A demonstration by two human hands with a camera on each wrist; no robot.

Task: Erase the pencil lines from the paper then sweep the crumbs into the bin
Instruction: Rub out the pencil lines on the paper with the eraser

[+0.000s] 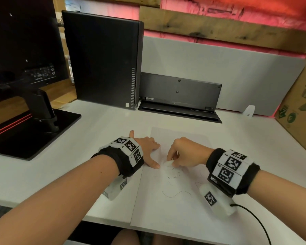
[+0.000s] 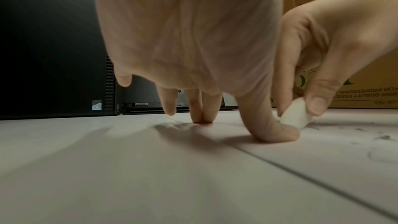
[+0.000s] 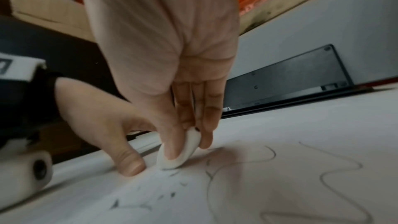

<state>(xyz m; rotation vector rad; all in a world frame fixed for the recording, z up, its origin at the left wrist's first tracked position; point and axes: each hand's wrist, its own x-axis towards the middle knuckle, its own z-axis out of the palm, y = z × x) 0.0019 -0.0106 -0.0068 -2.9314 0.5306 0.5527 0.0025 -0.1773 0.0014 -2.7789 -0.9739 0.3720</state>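
Right hand (image 1: 185, 152) pinches eraser (image 3: 178, 151), mostly hidden; left hand (image 1: 147, 147) spread on paper (image 1: 175, 206); crumbs blurred

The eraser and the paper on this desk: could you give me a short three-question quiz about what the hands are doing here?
1. True or false: the right hand pinches the eraser against the paper.
2. What is the left hand doing? A) lifting the paper B) pressing it flat with thumb and fingertips C) holding a pencil
3. Fill in: dark eraser ___ lie near the eraser.

Key: 1 true; 2 B; 3 crumbs. Pencil lines remain unerased.
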